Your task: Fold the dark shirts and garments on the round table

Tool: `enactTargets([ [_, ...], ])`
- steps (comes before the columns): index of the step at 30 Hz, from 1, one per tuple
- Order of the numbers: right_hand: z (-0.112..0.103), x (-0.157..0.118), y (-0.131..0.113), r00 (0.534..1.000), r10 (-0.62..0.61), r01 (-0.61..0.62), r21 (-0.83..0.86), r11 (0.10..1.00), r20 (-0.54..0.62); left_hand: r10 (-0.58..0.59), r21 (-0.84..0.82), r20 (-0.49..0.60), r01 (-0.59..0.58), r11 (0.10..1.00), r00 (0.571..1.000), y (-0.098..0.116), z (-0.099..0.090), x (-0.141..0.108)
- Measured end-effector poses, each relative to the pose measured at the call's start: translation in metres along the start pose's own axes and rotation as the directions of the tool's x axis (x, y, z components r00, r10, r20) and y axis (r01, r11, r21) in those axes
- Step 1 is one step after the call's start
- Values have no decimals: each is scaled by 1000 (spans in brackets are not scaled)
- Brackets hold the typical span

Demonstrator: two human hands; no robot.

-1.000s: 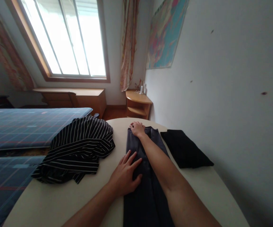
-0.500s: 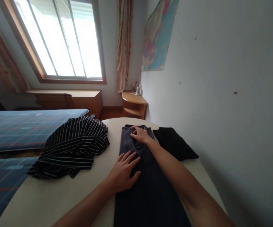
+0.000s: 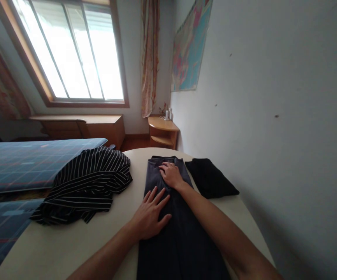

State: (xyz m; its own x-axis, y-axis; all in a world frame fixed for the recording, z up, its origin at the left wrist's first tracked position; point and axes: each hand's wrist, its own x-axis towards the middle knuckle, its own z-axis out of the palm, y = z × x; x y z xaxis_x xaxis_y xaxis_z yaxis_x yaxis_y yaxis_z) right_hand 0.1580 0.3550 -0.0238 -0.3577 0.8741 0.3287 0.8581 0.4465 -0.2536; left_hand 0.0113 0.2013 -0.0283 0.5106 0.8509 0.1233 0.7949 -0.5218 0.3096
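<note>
Dark blue-grey trousers (image 3: 186, 237) lie lengthwise before me, their far end near the back of the table and their near end out of the frame. My left hand (image 3: 148, 216) rests flat on their left side with its fingers spread. Farther up, my right hand (image 3: 171, 175) lies palm down near the top edge, its fingers stretched over the cloth and slightly bent. Neither hand grips anything that I can see. To the right is a folded black garment (image 3: 212, 179). On the left, a black garment with white stripes (image 3: 89, 182) lies crumpled.
The round cream table (image 3: 110, 241) carries the clothes. A bed with a blue checked cover (image 3: 40, 159) adjoins it on the left, and the striped garment reaches toward it. Along the right runs a white wall (image 3: 244, 144). A small corner shelf (image 3: 164, 124) stands beyond.
My right hand has come down from a pinch-like pose to lie flatter on the trousers, slightly nearer me. The left hand stays spread in place. The camera view has shifted slightly.
</note>
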Motion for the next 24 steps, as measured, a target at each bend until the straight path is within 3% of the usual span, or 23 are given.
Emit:
enactTargets([
  [5,-7,-11,-4,998,7,-8,21,1000,66,-5,-8,-32,4,1000,999,-4,5,1],
  [10,-13,-27,-10,992,18,-25,50,998,122,-16,24,17,15,1000,1000,-8,6,3],
  [14,-26,-64,-18,986,84,-85,2,996,147,-11,48,41,9,999,999,-13,5,4],
  [19,-35,-109,-20,928,161,-161,-28,987,335,8,73,62,-12,997,998,-25,3,6],
  [24,-37,-106,-13,930,146,-145,-30,989,337,9,55,99,-14,998,995,-27,-7,18],
])
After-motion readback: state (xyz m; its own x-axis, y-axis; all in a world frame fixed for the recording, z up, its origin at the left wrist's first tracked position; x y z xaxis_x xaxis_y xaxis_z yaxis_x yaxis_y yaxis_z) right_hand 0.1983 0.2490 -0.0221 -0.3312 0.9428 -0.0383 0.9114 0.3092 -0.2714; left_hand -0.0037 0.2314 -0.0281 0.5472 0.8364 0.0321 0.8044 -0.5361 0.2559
